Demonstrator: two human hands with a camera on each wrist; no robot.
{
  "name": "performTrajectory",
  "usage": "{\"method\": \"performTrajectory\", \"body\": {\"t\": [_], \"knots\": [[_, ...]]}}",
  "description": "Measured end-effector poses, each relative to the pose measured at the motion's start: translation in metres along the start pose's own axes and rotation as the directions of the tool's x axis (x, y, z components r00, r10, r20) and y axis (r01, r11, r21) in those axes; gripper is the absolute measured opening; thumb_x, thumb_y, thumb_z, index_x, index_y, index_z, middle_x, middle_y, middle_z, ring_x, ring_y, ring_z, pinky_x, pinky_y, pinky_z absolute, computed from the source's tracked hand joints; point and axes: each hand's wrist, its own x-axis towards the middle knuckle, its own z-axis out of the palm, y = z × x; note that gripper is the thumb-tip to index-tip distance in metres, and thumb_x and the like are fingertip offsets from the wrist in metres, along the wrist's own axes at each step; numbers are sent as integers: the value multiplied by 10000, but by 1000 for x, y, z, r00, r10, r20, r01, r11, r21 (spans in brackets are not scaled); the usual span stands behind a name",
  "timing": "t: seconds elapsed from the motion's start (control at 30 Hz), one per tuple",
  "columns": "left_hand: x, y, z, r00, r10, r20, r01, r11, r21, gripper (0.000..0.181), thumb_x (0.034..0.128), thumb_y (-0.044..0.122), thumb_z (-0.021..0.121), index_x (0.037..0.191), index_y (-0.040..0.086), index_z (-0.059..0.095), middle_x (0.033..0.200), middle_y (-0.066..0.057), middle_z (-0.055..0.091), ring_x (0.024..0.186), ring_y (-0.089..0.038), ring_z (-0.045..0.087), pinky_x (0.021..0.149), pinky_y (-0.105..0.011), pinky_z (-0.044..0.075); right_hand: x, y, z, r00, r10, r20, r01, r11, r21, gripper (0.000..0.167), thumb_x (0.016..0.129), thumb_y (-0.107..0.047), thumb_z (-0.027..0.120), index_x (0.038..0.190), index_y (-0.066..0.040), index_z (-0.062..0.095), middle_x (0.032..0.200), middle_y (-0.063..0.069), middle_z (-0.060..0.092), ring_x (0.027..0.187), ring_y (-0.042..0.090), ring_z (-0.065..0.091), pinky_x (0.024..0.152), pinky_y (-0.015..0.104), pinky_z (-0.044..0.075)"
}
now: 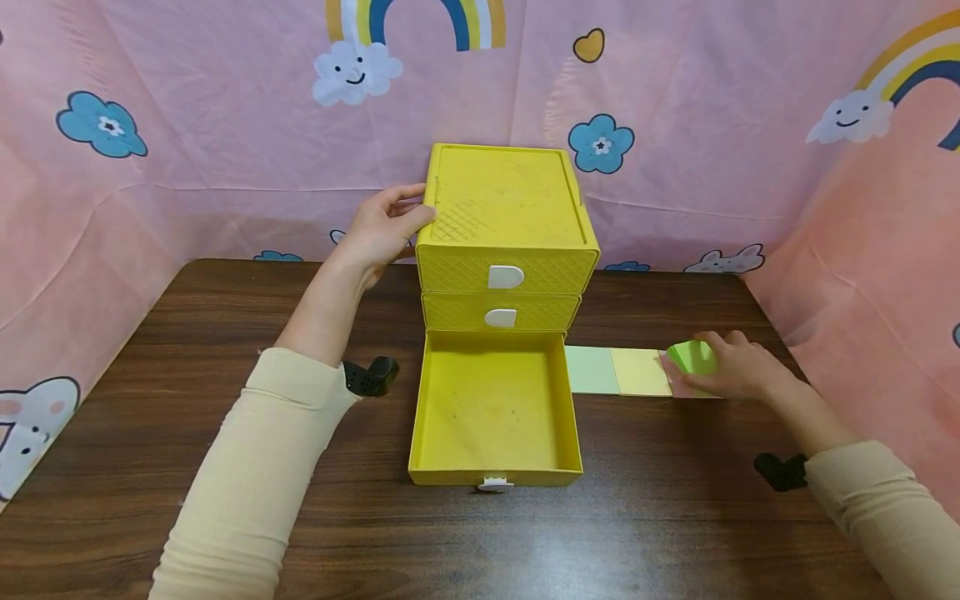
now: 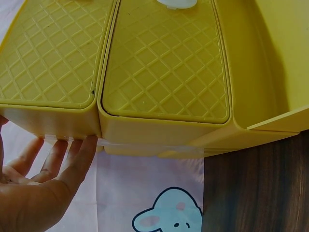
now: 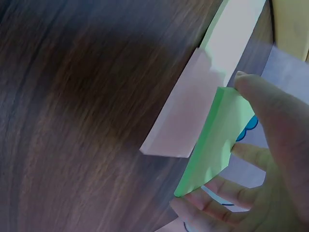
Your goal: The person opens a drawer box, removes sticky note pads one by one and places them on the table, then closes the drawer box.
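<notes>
A yellow drawer unit (image 1: 510,196) stands at the table's back, its lowest drawer (image 1: 495,408) pulled out with nothing inside. My left hand (image 1: 384,229) rests against the unit's upper left side, thumb at the top edge; in the left wrist view its fingertips touch the side wall. On the right, my right hand (image 1: 738,365) pinches a bright green sticky note pad (image 3: 215,140) between thumb and fingers, tilted above the table. Below it lies a pink sticky note pad (image 3: 186,106), in line with a yellow pad (image 1: 641,372) and a pale green pad (image 1: 591,370) beside the drawer.
The two upper drawers, with white handles (image 1: 506,277), are closed. Dark wood table (image 1: 652,517) surrounds the unit. Behind it hangs a pink printed cloth (image 1: 240,150), which also lines both sides. A black wrist camera (image 1: 371,377) sits at the left cuff.
</notes>
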Motion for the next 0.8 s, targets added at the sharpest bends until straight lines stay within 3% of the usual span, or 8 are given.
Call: {"method": "performTrajectory", "body": {"t": [0.43,0.8], "knots": [[-1,0,0,1000,9,3,-9,1000,11,503,923,261,546,1400,226,391,1380,-58,399,1144,-210,477,938,-382,464,1,21,2,993,106,59,-109,993,45,812,788,-553,607,1290,28,343,1102,416,381,798,463,517,644,525,455],[0,0,0,1000,21,-13,-20,1000,24,493,917,249,552,1388,213,412,1374,-58,412,1140,-203,487,933,-386,467,-1,34,5,989,129,75,-132,991,34,800,816,-543,570,1262,76,330,1116,458,366,953,526,473,714,565,441]]}}
